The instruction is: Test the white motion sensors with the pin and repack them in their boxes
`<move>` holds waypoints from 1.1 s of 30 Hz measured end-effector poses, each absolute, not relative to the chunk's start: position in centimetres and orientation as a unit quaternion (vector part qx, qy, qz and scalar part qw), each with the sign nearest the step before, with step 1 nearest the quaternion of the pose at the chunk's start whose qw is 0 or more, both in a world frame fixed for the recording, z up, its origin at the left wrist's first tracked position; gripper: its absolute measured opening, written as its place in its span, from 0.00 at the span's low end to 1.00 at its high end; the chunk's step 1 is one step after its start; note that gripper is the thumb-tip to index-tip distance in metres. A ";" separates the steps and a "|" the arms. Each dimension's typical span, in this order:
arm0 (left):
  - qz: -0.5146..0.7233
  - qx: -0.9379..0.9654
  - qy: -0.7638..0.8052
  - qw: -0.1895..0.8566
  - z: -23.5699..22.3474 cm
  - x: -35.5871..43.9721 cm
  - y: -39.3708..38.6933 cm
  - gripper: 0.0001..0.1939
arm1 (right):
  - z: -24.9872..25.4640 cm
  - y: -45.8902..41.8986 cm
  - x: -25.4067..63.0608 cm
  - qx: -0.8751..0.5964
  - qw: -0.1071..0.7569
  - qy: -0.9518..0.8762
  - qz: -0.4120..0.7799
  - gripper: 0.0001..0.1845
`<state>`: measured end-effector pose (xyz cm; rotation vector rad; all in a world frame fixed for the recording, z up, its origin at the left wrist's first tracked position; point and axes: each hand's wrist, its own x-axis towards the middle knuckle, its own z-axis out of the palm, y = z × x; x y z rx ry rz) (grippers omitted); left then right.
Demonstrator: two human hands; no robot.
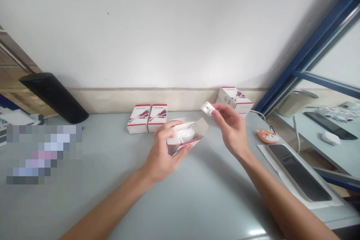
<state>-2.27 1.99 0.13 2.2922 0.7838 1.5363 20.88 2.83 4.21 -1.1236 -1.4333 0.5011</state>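
Note:
My left hand is wrapped round a small white cardboard box with a red edge, held tilted above the table. Its flaps stand apart, and a white item in clear wrapping shows inside. To the right of the box, my right hand pinches a small white piece with a dark mark or slot on it; its exact kind I cannot make out. Behind my left hand, two closed white boxes with a red and purple print stand side by side.
More printed boxes stand by the wall at the back right. An orange animal-faced case and a dark-faced slab on a white sheet lie at right, beside a blue-framed window. A black cylinder leans at the left.

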 end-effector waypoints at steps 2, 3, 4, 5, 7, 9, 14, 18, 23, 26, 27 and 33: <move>0.530 0.794 0.263 0.138 0.1 -2.4 2.0 0.26 | 2.8 4.0 21.5 -0.557 0.541 -0.599 0.194 0.18; 0.529 0.800 0.250 0.133 0.1 -2.4 2.0 0.27 | 2.0 4.5 21.7 -0.593 0.490 -0.610 0.190 0.19; 0.527 0.808 0.230 0.127 0.2 -2.4 1.9 0.29 | 1.2 5.0 21.8 -0.618 0.438 -0.625 0.187 0.19; 0.524 0.816 0.210 0.124 0.3 -2.4 1.8 0.30 | 0.4 5.3 21.8 -0.631 0.395 -0.644 0.176 0.19; 0.514 0.830 0.177 0.125 0.5 -2.4 1.6 0.30 | -1.0 5.7 21.8 -0.631 0.350 -0.675 0.153 0.17; 0.501 0.838 0.172 0.128 0.6 -2.4 1.4 0.30 | -1.8 6.0 21.8 -0.628 0.349 -0.683 0.130 0.15; 0.483 0.852 0.182 0.082 0.8 -2.3 1.1 0.25 | -0.1 5.7 21.9 -0.656 0.399 -0.635 0.082 0.17; 0.478 0.855 0.201 -0.004 1.3 -2.4 1.2 0.24 | 3.8 3.0 21.1 -0.552 0.569 -0.609 0.013 0.13; 0.487 0.840 0.218 -0.102 1.4 -3.0 1.8 0.22 | 6.0 -0.9 18.6 -0.376 0.490 -0.782 -0.075 0.12; 0.489 0.830 0.222 -0.150 1.2 -3.3 2.3 0.21 | 5.2 -1.6 17.1 -0.408 0.427 -0.806 -0.045 0.10; 0.488 0.829 0.222 -0.160 1.1 -3.4 2.4 0.21 | 4.9 -1.6 16.7 -0.415 0.428 -0.803 -0.001 0.10; 0.478 0.835 0.217 -0.166 1.2 -3.4 2.9 0.24 | 5.1 -0.9 16.5 -0.437 0.491 -0.715 0.238 0.12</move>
